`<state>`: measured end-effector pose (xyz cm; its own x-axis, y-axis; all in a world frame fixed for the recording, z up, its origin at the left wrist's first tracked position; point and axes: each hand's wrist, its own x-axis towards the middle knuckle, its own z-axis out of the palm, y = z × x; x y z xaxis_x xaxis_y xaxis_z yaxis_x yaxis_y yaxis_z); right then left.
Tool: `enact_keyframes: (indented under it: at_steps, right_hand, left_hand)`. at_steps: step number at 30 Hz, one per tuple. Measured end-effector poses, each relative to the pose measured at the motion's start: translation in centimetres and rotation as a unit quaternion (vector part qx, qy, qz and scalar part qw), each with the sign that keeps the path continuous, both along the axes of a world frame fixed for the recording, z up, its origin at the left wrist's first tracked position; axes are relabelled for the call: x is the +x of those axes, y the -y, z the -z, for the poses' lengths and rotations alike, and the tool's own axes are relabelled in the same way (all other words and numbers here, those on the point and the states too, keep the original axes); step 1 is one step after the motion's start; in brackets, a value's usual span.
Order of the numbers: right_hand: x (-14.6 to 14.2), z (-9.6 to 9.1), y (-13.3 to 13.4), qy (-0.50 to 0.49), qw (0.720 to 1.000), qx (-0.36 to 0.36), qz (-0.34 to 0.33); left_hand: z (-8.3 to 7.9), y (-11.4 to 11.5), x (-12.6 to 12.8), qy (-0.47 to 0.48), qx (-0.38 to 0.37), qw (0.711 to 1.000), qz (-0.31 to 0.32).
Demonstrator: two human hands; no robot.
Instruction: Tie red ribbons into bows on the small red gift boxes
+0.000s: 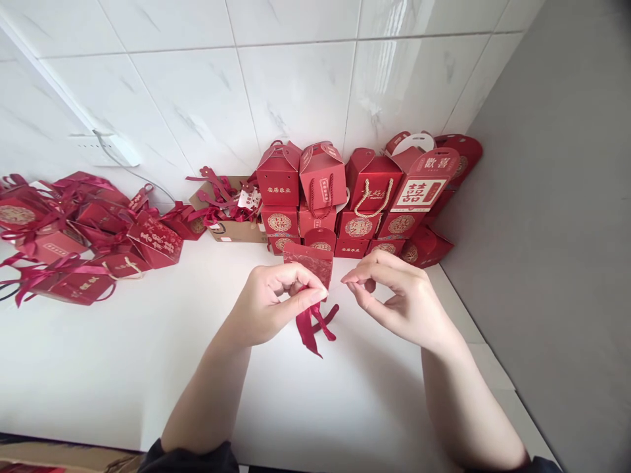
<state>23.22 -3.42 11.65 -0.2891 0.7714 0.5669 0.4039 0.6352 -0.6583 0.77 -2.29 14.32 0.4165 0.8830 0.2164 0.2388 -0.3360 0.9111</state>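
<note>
Two hands hover low over the white worktop (123, 368). The left hand (269, 302) pinches a dark red ribbon (313, 332) between thumb and forefinger, tails dangling, which seems to keep the small red gift pouch (310, 259) upright just behind its fingers. The right hand (399, 295) is loosely open and empty close beside it, fingertips turned toward the pouch. Farther back, red gift boxes (323, 174) stand stacked against the tiled wall (296, 79), likely to keep the middle free, with a cardboard carton (239, 230) of ribbons beside them and a heap of ribboned boxes (73, 236) at the left.
</note>
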Motion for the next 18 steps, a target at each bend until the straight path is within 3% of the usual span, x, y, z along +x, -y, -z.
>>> enact_keyframes:
  at_steps: [6,9,12,13,15,16,18]
  right_hand:
    - [0.6,0.1,-0.4,-0.017,0.996,0.059,0.058]
    - [1.0,0.0,-0.5,-0.037,0.995,0.043,0.081]
    - [1.4,-0.4,-0.4,-0.032,0.997,-0.004,0.065]
    - [1.6,-0.6,-0.3,-0.021,0.999,-0.025,0.029]
    - [1.9,-1.1,0.0,0.019,0.989,-0.075,-0.124]
    - [2.1,-1.3,0.2,0.043,0.967,-0.099,-0.231]
    - [2.2,-1.8,0.7,0.089,0.896,-0.132,-0.414]
  left_hand:
    - [0.1,0.3,-1.3,0.126,-0.061,0.981,0.132]
    - [0.2,0.2,-1.5,0.143,-0.069,0.979,0.125]
    - [0.2,-0.2,-1.2,0.092,-0.109,0.984,0.103]
    - [0.2,-0.4,-1.0,0.079,-0.116,0.986,0.094]
    - [0.3,-0.8,-0.7,0.072,-0.114,0.989,0.067]
    - [0.3,-1.0,-0.5,0.074,-0.108,0.990,0.052]
    - [0.6,-1.2,-0.3,0.069,-0.103,0.992,0.033]
